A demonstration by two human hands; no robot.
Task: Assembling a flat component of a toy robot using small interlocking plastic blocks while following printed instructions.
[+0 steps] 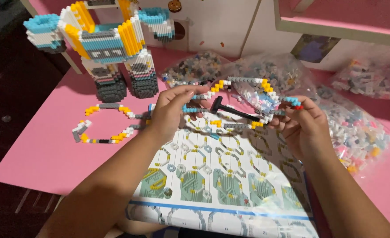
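Plastic brick ring [243,94] pinched at both ends, left hand [170,110] and right hand [303,125] both closed on it above manual [221,180]; mid-assembly, next needs steady alignment.

Multicoloured brick ring [243,94], held aloft
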